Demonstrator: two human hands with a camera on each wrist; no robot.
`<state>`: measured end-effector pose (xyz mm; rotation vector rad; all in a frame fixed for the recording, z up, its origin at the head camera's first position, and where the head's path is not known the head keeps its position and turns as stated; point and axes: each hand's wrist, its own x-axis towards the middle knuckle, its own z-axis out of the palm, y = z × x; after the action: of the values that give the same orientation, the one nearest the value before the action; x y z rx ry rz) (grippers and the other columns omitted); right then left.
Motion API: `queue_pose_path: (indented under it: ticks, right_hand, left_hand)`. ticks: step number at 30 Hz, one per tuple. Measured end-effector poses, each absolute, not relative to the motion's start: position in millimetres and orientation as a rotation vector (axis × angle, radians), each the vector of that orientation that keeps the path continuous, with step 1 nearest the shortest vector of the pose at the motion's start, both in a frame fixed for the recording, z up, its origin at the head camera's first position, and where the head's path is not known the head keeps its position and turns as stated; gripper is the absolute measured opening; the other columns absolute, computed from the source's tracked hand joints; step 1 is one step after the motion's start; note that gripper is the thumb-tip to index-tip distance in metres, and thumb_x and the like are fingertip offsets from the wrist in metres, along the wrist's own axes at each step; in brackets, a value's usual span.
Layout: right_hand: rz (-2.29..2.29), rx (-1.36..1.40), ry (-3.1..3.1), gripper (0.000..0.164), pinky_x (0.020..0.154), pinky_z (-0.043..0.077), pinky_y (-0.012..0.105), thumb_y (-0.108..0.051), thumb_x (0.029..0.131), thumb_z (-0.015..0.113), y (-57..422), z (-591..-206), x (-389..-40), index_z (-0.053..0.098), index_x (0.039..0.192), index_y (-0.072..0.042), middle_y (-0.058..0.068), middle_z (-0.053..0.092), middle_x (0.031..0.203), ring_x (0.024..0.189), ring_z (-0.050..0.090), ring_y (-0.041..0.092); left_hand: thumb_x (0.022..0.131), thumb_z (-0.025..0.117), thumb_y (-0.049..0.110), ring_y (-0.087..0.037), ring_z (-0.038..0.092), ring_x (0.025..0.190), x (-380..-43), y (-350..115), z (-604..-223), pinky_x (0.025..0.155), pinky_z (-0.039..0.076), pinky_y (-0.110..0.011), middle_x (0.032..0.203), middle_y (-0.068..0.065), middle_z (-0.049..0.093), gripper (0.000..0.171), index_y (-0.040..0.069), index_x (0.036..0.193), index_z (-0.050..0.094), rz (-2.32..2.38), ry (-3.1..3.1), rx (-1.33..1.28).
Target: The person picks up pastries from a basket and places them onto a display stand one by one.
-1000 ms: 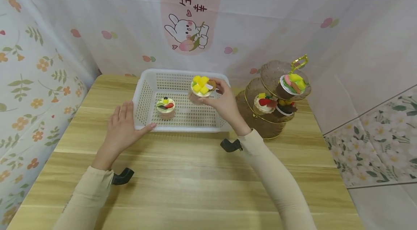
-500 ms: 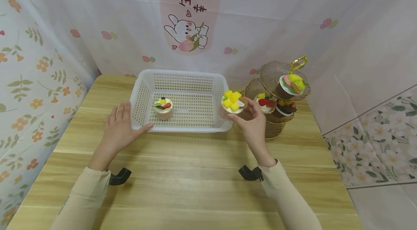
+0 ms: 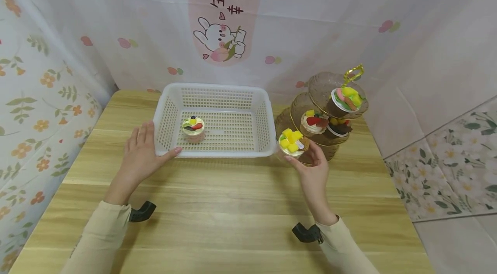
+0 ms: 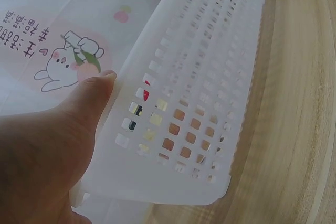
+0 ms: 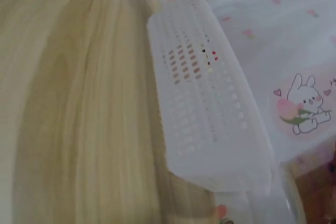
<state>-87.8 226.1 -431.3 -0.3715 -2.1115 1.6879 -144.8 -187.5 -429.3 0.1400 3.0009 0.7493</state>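
Note:
In the head view my right hand (image 3: 313,174) pinches a cupcake topped with yellow mango cubes (image 3: 292,143) between thumb and fingers. It is off the table's front area, before the lower left of a tiered gold-rimmed cake stand (image 3: 303,103). My left hand (image 3: 139,155) rests at the left front corner of a white plastic basket (image 3: 217,154), fingers straight, thumb over the rim. Inside the basket stands one fruit-topped cupcake (image 3: 193,130). The left wrist view shows my left thumb against the basket wall (image 4: 173,108). My right hand's grip is hidden in the right wrist view.
Several cupcakes sit on the stand, among them a strawberry-topped one (image 3: 313,123) and a brown-cupped one (image 3: 341,103) on top. The wooden table (image 3: 217,222) meets a printed curtain (image 3: 147,45) behind the basket. A tiled wall (image 3: 438,170) is on the right.
My right hand has carried the mango cupcake out of the basket, rightward and toward me, to the front of the stand. The basket shifted slightly left early on; my left hand stayed at its corner.

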Motion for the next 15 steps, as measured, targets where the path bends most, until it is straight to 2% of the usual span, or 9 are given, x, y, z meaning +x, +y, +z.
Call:
queue_pose_path:
  ticks: [2, 5, 15]
  right_hand:
    - [1.705, -0.399, -2.076, 0.064, 0.082, 0.053, 0.015, -0.007, 0.072, 0.087, 225, -434, -84, 0.057, 0.129, -0.013, -0.012, 0.068, 0.113, 0.105, 0.060, 0.012]
    - [1.731, -0.455, -2.019, 0.063, 0.078, 0.054, 0.012, -0.008, 0.071, 0.088, 221, -437, -82, 0.054, 0.124, -0.011, -0.009, 0.070, 0.110, 0.107, 0.059, 0.013]
    - [1.735, -0.566, -1.950, 0.059, 0.082, 0.051, 0.013, -0.009, 0.072, 0.088, 216, -453, -91, 0.054, 0.120, -0.004, 0.011, 0.067, 0.123, 0.111, 0.057, 0.012]
  left_hand:
    - [0.085, 0.058, 0.071, -0.059, 0.006, 0.147, -145, -188, -429, 0.112, 0.010, -0.076, 0.160, -0.037, 0.009, 0.118, -0.005, 0.157, 0.002, 0.755, 2.998, 0.138]
    - [0.086, 0.057, 0.071, -0.059, 0.006, 0.147, -144, -188, -428, 0.113, 0.010, -0.075, 0.160, -0.037, 0.008, 0.118, -0.004, 0.157, 0.001, 0.751, 2.997, 0.139]
    - [0.086, 0.056, 0.072, -0.058, 0.004, 0.148, -144, -187, -429, 0.113, 0.009, -0.075, 0.161, -0.035, 0.004, 0.118, -0.004, 0.157, 0.000, 0.760, 2.982, 0.142]
